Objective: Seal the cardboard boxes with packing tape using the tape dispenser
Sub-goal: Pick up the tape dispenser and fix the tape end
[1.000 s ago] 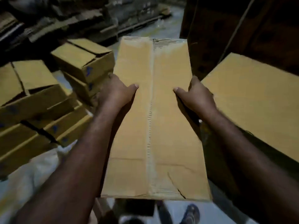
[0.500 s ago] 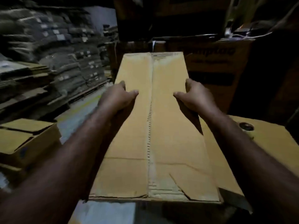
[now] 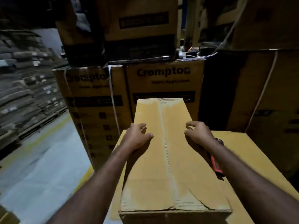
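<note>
A wall of printed cartons (image 3: 163,81) marked "Crompton" rises directly behind the far edge of the large box (image 3: 246,152), stacked higher than the view reaches and bound with a white strap (image 3: 111,88). Darker cartons (image 3: 267,97) close in behind its far right corner. Off to the left, past a pale floor (image 3: 40,167) with a yellow line (image 3: 48,133), blurred stacks of grey goods (image 3: 24,94) sit on pallets. On the large box lies a long narrow cardboard box (image 3: 176,172), set lengthwise along the left edge, its far end close to the Crompton cartons and its near end at the near edge. A tape seam (image 3: 167,151) runs down the middle of its top. The tape dispenser (image 3: 216,165), red and black, lies on the large box just beside the long box's right side, partly hidden under the right forearm. Both arms reach forward, one along each side of the long box. The left hand (image 3: 137,138) rests at the box's left top edge, thumb stretched across the top and fingers bent at the edge. Whether it grips the box cannot be told. The right hand (image 3: 199,133) is at the right top edge with loosely curled fingers and holds nothing.
</note>
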A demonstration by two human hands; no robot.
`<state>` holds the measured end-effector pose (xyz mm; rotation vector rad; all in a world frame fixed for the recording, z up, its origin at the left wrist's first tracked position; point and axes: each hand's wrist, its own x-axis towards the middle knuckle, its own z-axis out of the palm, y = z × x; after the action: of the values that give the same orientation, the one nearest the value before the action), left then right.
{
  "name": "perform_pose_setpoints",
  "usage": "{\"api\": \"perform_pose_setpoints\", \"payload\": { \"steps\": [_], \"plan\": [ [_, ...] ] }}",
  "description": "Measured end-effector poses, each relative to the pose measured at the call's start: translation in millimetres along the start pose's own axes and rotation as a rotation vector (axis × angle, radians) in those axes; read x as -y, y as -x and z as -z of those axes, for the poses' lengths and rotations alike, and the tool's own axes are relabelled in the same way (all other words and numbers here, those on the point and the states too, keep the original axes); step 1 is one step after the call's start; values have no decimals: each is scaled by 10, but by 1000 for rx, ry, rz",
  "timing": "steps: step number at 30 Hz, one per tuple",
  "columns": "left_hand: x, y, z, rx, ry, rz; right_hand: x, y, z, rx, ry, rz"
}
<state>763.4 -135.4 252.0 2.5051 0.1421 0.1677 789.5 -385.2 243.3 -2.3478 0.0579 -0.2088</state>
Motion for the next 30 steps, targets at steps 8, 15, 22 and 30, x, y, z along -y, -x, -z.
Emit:
{"api": "perform_pose_setpoints", "payload": {
  "steps": [8, 15, 22, 30],
  "plan": [
    [256, -569, -510, 200, -164, -122, -306, -407, -351, 119, 117, -56],
    [196, -573, -620, 243, -425, -183, -457, -500, -401, 86, -75, -123],
    [88, -531, -686, 435, -456, -281, -1430, -430, -327, -359, -185, -589],
    [171, -471, -739, 285, -454, -280, -2185, -522, -675, -17, 156, -645]
  ]
}}
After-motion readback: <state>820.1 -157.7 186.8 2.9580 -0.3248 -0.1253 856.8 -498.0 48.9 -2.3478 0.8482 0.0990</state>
